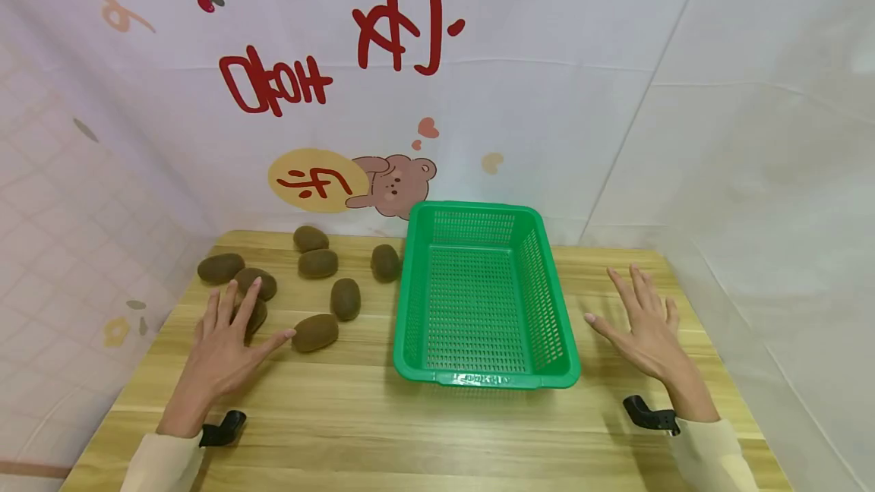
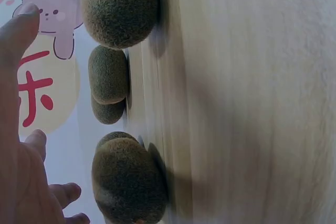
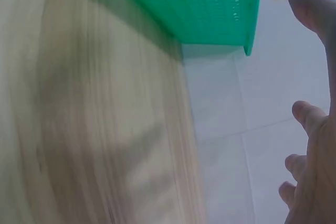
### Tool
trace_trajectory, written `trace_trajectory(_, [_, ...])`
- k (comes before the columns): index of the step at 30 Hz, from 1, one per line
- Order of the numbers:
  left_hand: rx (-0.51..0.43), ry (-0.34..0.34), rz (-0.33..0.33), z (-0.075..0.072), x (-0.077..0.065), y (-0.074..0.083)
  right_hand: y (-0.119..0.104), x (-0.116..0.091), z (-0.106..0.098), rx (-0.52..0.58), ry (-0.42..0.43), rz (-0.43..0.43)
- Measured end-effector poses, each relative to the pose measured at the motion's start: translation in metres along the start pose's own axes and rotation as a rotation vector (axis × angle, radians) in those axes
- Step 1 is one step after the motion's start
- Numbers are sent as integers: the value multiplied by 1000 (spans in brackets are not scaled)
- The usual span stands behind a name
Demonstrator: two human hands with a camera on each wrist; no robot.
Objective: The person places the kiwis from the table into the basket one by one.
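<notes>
Several brown kiwis lie loose on the left half of the table, among them one kiwi [image 1: 315,332] near my left thumb. My left hand [image 1: 222,351] hovers with spread fingers over another kiwi [image 1: 256,319], which it partly hides. In the left wrist view the fingers stand apart beside a large kiwi [image 2: 128,182] and hold nothing. A green plastic basket [image 1: 403,310] with perforated walls stands in the middle, its inside bare. To the right of it my right hand [image 1: 645,332] is held over the table, fingers spread, grasping nothing; the right wrist view shows the basket's side [image 3: 210,9] nearby.
The wooden table [image 1: 328,431] ends at a white printed cloth [image 1: 519,135] hung behind it. More cloth hangs along the left and right sides. A lone kiwi [image 1: 386,263] lies close to the basket's left wall. Black straps [image 1: 652,417] with wrist mounts sit at both cuffs.
</notes>
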State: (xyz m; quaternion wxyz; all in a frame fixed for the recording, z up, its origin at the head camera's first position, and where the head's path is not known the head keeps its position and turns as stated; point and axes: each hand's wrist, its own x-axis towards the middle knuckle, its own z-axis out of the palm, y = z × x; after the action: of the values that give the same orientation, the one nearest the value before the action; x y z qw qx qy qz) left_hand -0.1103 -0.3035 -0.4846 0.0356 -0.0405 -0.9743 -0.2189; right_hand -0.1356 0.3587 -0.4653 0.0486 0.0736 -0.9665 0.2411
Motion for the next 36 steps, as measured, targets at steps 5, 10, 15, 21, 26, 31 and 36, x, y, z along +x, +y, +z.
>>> trace_trajectory(5, [-85, -4, -16, -1, -2, -5, -5, 2, 3, 89, -39, -1])
trace_trajectory(10, [-174, 21, -24, 0, -1, -12, -11, 6, 7, 206, -102, 12])
trace_trajectory(15, [-258, 85, -5, 3, 2, -18, -15, 9, 11, 309, -143, -7])
trace_trajectory(21, [-330, 131, -53, 6, 1, -21, -18, 15, 16, 393, -191, -6])
trace_trajectory(26, [-313, 155, -105, 5, -1, -20, -21, 24, 20, 476, -212, -4])
trace_trajectory(31, [-291, 201, -134, 7, -5, -19, -28, 34, 27, 539, -226, 0])
trace_trajectory(36, [-272, 219, -134, 9, -4, -19, -32, 36, 32, 602, -229, 36])
